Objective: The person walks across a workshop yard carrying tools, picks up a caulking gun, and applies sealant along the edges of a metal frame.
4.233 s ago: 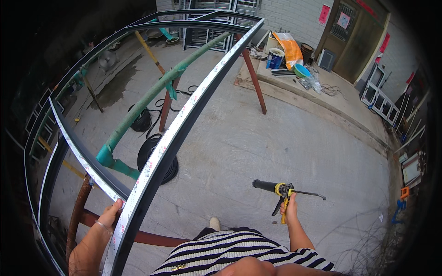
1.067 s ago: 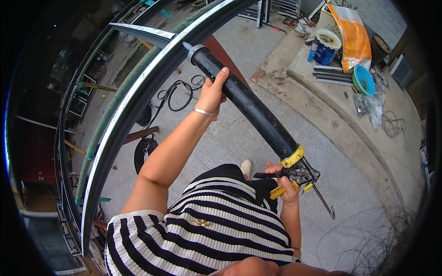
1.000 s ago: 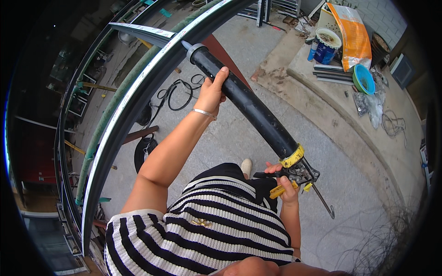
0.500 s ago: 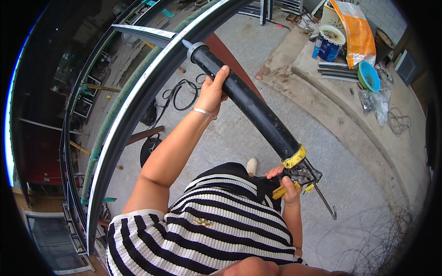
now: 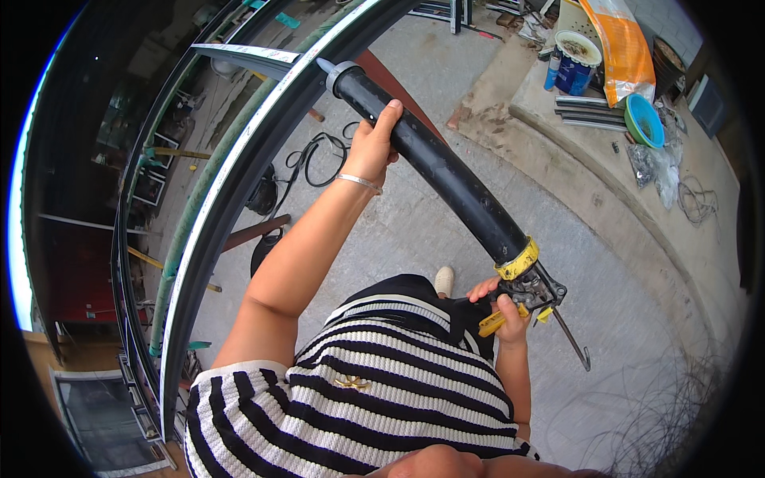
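A long black caulking gun (image 5: 446, 171) slants across the view, its pale nozzle at the upper left and its yellow collar at the lower right. My left hand (image 5: 373, 145) is wrapped around the barrel near the nozzle end, thumb on top. At the other end my right hand (image 5: 507, 309) grips the handle, next to the yellow trigger; some of its fingers are hidden. The nozzle tip lies at the inner edge of a dark frame with a white face (image 5: 209, 213), close to where a crossbar (image 5: 253, 56) joins it. Whether the tip touches is hard to tell.
A green-wrapped bar (image 5: 209, 171) runs beside the frame. Black cable (image 5: 315, 155) lies on the grey floor (image 5: 422, 231). On the raised ledge to the right stand a paint bucket (image 5: 575, 65), an orange-and-white sack (image 5: 620, 48), a blue basin (image 5: 647, 123) and dark metal strips (image 5: 590, 111).
The nozzle end has shifted slightly up along the frame toward the crossbar joint. The handle end has moved a little right and up. Both hands keep their hold.
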Tool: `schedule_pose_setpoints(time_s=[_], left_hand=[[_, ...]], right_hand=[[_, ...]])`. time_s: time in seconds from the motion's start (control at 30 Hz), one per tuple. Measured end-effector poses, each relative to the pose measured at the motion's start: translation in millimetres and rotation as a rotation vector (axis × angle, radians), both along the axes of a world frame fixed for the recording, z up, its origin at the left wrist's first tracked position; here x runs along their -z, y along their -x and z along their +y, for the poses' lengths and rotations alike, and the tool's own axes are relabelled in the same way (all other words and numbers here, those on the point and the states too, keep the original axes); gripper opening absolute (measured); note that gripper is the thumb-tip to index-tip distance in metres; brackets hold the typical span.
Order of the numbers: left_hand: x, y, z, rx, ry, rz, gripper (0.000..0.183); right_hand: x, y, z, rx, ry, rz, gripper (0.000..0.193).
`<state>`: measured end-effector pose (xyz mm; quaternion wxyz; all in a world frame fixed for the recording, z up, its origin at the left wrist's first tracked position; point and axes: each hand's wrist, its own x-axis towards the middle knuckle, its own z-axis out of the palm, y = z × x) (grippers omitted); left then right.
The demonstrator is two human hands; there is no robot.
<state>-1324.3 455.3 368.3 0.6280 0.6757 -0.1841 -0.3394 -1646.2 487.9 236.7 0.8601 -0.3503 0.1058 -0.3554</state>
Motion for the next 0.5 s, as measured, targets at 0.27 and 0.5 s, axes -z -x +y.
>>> schedule_pose_setpoints(time_s=[0.27,0.5], left_hand=[[1.2,7.0,-2.7,-0.059,0.005,-0.055,0.047],[3.1,5.6,3.3,-0.041,-0.02,-0.028,0.043]], right_hand=[[6.7,-1.0,2.2,-0.019,-0.022,-0.022,0.024],[8.4,-1.5,3.2,0.017,-0.019,-0.028,0.023]])
